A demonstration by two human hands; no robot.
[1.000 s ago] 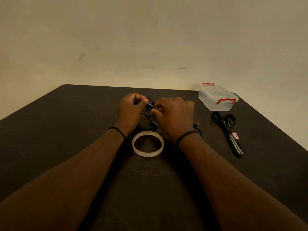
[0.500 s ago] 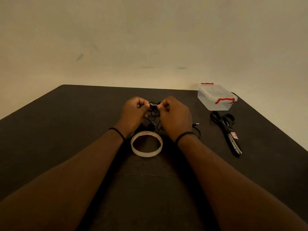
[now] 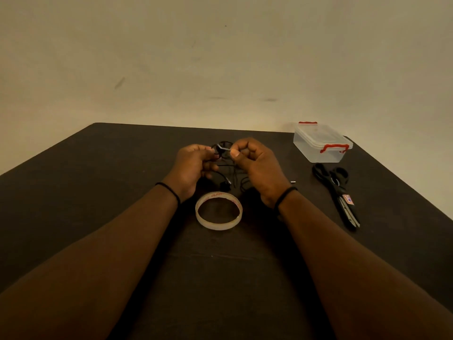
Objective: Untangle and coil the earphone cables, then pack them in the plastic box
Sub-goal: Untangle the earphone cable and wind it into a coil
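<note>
A black earphone cable (image 3: pixel 224 153) is held raised above the dark counter (image 3: pixel 73 192), between the two hands. The left hand (image 3: pixel 193 165) is curled round one part of the tangle; the right hand (image 3: pixel 255 165) pinches another part between thumb and forefinger, its remaining fingers folded in. The hands are close together, with a small loop of cable seen between them at the top. Loose strands are seen hanging down from the hands toward the counter; an earbud (image 3: pixel 224 184) is visible at the lower end, just beyond the tape roll (image 3: pixel 219 211). A small metal plug (image 3: pixel 293 182) is seen on the counter just right of the right wrist.

The tape roll lies flat on the counter, near the wrists and between them. A clear box (image 3: pixel 321 143) with red clips is placed at the far right of the counter, lid on. Black-handled scissors (image 3: pixel 337 192) lie just in front of the box, blades pointed toward the person. A dark band is worn on each wrist.
</note>
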